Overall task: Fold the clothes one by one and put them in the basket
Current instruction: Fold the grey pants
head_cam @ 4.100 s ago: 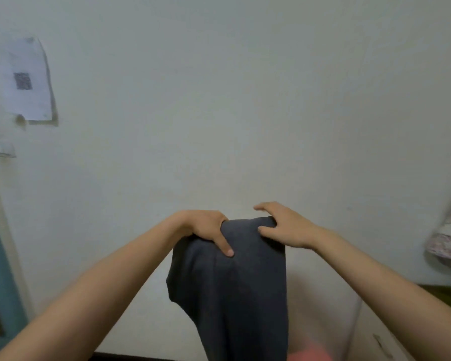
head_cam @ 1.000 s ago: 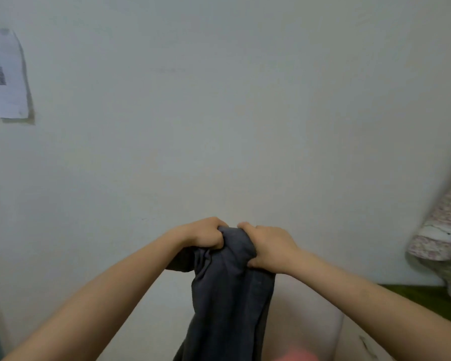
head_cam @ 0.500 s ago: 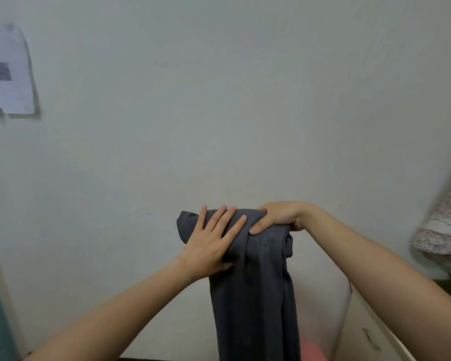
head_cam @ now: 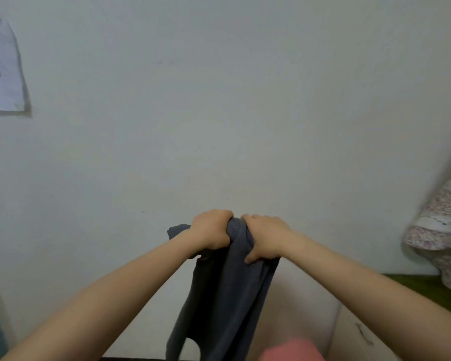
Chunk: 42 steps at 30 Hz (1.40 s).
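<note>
A dark grey garment (head_cam: pixel 227 295) hangs in front of me, held up in the air before a pale wall. My left hand (head_cam: pixel 211 230) grips its top edge in a fist. My right hand (head_cam: pixel 264 237) clutches the same top edge right beside it, thumb pressed into the cloth. The two hands nearly touch. The cloth is bunched between them and drops straight down past the bottom of the view. The basket is hidden from sight.
A floral fabric pile (head_cam: pixel 443 230) sits at the right edge over a green surface (head_cam: pixel 417 285). A pink object (head_cam: pixel 292 350) shows at the bottom. A white cabinet corner (head_cam: pixel 354 332) stands lower right. A paper sheet (head_cam: pixel 3 69) hangs on the wall at left.
Half a second ago my left hand lay flat with spread fingers on the cloth; it now closes in a fist on the top edge, and both hands have drawn together.
</note>
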Available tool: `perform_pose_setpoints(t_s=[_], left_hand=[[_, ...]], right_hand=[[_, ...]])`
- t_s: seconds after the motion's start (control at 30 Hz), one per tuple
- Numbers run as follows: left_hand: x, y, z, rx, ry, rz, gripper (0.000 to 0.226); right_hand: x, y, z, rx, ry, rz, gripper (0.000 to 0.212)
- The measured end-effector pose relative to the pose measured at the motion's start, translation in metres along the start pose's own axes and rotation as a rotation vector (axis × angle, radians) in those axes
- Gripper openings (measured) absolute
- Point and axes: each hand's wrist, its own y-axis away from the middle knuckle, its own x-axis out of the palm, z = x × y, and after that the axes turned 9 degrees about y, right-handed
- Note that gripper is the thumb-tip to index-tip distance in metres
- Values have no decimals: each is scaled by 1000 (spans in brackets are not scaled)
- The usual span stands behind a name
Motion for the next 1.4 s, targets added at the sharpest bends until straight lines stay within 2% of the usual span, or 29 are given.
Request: perform_pose_setpoints(t_s=[0.07,0.17,0.27,0.37,0.43,0.5,0.57,0.6,0.67,0.73,0.87,0.93,1.0,1.13,1.27,1.33,1.4], left_hand=[[-8,-2,-3,-55,101,89,17],[-19,-4,-4,-94,273,188,15],[-28,1,-4,-47,315,336,34],[-33,3,-2,-15,316,402,44],[-37,2,-1,-10,270,414,44],[-40,-1,3,-39,184,424,43],[-40,-1,1,-94,-37,375,43],[-39,-1,-3,-98,-188,271,46],[-32,4,-15,-30,-335,-27,57],[-21,9,-28,132,-289,-221,66],[5,17,-22,422,-522,-213,106],[13,17,-6,490,-616,-225,121],[13,16,7,501,-605,-288,126],[14,16,16,512,-581,-341,125],[22,14,16,501,-570,-376,106],[21,12,10,463,-536,-333,96],[15,9,2,382,-482,-229,86]], right_hand=[[16,6,8,46,118,-222,100],[35,9,7,6,256,-509,115],[43,7,-8,-20,299,-584,120],[34,7,-22,0,210,-525,107],[26,8,-27,17,143,-448,89],[21,4,-27,31,118,-422,61],[15,2,-28,63,86,-348,30],[11,1,-29,77,64,-299,25],[2,-1,-31,92,18,-209,27],[-8,-2,-30,94,-24,-140,34],[-21,-5,-35,97,-156,-16,51],[-23,-9,-41,68,-319,43,49],[-23,-11,-47,27,-471,110,50],[-21,-11,-55,-20,-625,199,54],[-20,-11,-56,-49,-681,291,49],[-19,-11,-57,-50,-673,323,47],[-20,-11,-56,-38,-629,295,54]])
